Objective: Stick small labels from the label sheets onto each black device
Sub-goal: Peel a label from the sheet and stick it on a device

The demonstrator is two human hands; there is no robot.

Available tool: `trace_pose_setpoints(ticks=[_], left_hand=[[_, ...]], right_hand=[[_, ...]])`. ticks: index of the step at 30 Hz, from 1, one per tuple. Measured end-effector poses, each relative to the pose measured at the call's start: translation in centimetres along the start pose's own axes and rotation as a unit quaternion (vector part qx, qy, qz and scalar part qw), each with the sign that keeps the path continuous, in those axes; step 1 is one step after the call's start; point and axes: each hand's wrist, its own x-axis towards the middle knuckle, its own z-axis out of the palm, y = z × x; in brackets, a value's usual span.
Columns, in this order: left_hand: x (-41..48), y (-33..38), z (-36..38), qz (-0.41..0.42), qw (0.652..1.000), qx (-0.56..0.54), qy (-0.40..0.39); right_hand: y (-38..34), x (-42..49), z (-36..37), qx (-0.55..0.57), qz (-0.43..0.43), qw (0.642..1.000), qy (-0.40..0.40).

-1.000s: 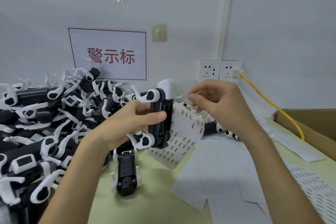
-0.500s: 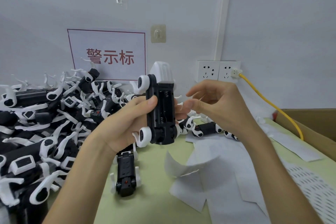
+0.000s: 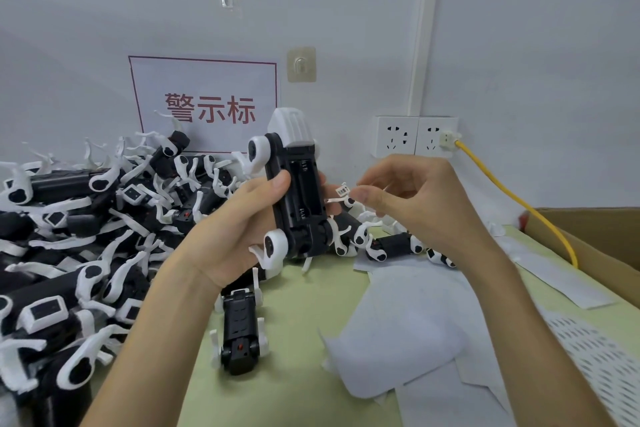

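While left hand (image 3: 235, 236) grips black device (image 3: 299, 198) upright | right hand (image 3: 415, 198) fingers (image 3: 367, 197) pinch small label (image 3: 343, 190) beside it | risk: label may curl or land crooked

A heap of devices (image 3: 86, 218) fills the table's (image 3: 294, 374) left side, below a wall sign (image 3: 204, 104). Above the middle, the left hand (image 3: 239, 232) holds one device (image 3: 298, 198) upright. Just to its right, the right hand (image 3: 415, 201) pinches a small label (image 3: 343, 190). Another device (image 3: 240, 333) lies in front of them. Label sheets (image 3: 408, 329) spread to the right, before a cardboard box (image 3: 606, 243).
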Motion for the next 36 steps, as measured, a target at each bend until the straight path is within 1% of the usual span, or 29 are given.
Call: trace_pose_setpoints(ticks=[3,5,9,12,16,21,26,30,34,36], left_hand=[[0.2,0.2,0.3,0.022,0.999,0.032,0.029],[0.2,0.4,0.7,0.04,0.997,0.052,0.044],[0.3,0.5,1.3,0.084,0.987,0.117,0.065],[0.5,0.4,1.5,0.11,0.977,0.168,0.077],[0.6,0.2,1.7,0.126,0.963,0.215,0.099],[0.5,0.5,2.0,0.129,0.948,0.274,0.098],[0.4,0.7,2.0,0.132,0.931,0.324,0.1],[0.4,0.8,2.2,0.14,0.923,0.35,0.079],[0.4,0.7,2.4,0.159,0.907,0.385,0.056],[0.4,0.8,2.4,0.156,0.907,0.388,0.056]], right_hand=[[-0.2,0.3,0.2,0.024,0.014,1.0,0.007],[-0.5,0.4,0.5,0.072,0.041,0.996,0.016],[-1.4,0.4,1.2,0.171,0.116,0.978,0.013],[-1.6,0.3,1.6,0.203,0.145,0.968,0.018],[-1.6,0.3,1.7,0.205,0.16,0.965,0.035],[-1.6,0.3,1.7,0.196,0.164,0.966,0.037],[-1.7,0.3,1.7,0.195,0.165,0.967,0.016],[-1.7,0.2,1.7,0.2,0.168,0.965,0.004],[-1.5,0.2,1.7,0.203,0.172,0.964,0.016],[-1.4,0.3,1.6,0.197,0.173,0.965,0.021]])
